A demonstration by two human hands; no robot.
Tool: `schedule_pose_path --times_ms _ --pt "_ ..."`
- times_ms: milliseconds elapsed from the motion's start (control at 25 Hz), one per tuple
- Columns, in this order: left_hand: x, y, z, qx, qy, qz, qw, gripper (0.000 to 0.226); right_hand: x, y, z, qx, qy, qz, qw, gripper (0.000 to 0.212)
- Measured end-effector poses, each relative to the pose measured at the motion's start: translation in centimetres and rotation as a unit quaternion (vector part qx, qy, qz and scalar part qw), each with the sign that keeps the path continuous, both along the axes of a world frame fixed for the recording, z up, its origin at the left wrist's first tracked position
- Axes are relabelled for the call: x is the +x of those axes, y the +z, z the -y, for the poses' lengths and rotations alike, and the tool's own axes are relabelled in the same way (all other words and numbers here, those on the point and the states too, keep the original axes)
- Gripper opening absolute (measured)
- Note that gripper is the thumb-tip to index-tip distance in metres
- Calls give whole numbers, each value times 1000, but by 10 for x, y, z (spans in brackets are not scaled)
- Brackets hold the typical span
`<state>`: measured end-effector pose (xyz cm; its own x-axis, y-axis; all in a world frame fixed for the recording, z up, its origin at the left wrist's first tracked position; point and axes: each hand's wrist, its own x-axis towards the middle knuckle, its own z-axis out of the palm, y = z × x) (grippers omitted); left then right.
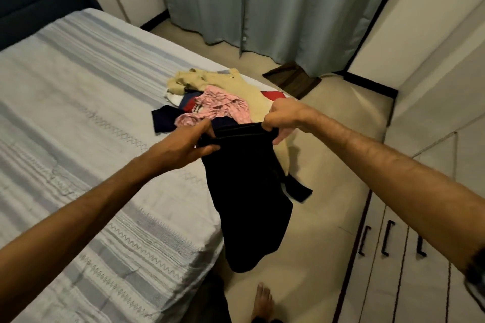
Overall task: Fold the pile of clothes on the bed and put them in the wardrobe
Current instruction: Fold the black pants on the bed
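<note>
Clothes pile [210, 97] behind held garment [249, 191]

The bed [78, 118] — striped grey-white cover — bears a pile of clothes [210, 97] near its far corner.

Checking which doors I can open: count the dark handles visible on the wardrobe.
3: all on the lower wardrobe doors at right, one nearest the bed, one in the middle, one partly behind the right forearm. More may be hidden.
</note>
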<state>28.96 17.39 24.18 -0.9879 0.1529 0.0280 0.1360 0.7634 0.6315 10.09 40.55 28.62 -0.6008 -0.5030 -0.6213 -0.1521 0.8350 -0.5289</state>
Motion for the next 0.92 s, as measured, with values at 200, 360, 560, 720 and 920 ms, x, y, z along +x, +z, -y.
schedule_pose_path --times_ms 200,360,560,720,920 --pt "-10 11 156 -43 120 -88 988 24 -14 13 177 -95 -44 -103 989 11" --pt "-14 50 270 -97 188 -188 959 19 -24 51 299 -199 -69 -178 961 9" --pt "9 46 330 -341 86 -294 889 12 -8 51 361 -233 57 -397 886 5" --pt "53 -32 306 -418 -23 -278 865 6 36 -41 344 -203 184 -487 829 11" --pt "131 -260 209 -338 -49 -24 940 45 109 -260 258 -19 317 -358 878 45"
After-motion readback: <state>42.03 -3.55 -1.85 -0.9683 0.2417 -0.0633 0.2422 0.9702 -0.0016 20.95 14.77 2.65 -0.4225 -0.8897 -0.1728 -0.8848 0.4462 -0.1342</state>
